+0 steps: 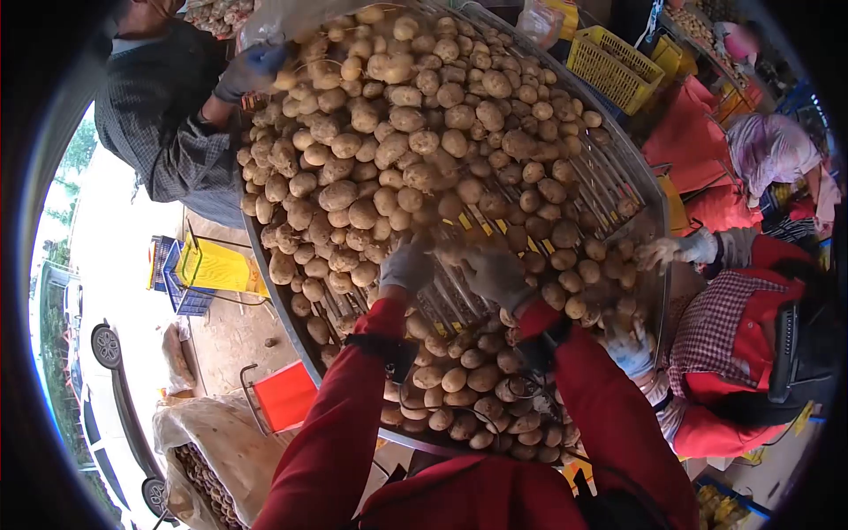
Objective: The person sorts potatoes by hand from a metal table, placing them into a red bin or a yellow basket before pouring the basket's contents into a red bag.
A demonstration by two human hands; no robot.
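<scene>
A big heap of dirt-covered potatoes (389, 146) lies on a slatted metal sorting table (446, 296). My left hand (408, 267), in a grey glove, is at the near edge of the heap, its fingertips against the potatoes. Beside it, my right hand (496, 277), also gloved, reaches left over the bare slats. Motion and dust smear the fingers of both hands, so I cannot make out whether they grip a potato. More potatoes (468, 380) lie between my forearms and the table's near edge.
A co-worker's gloved hand (256, 69) is at the heap's far left. Another person's gloved hands (676, 251) work at the right side. A yellow crate (614, 66) stands beyond the table; a red chair (284, 397) and an open sack (212, 455) are at the left.
</scene>
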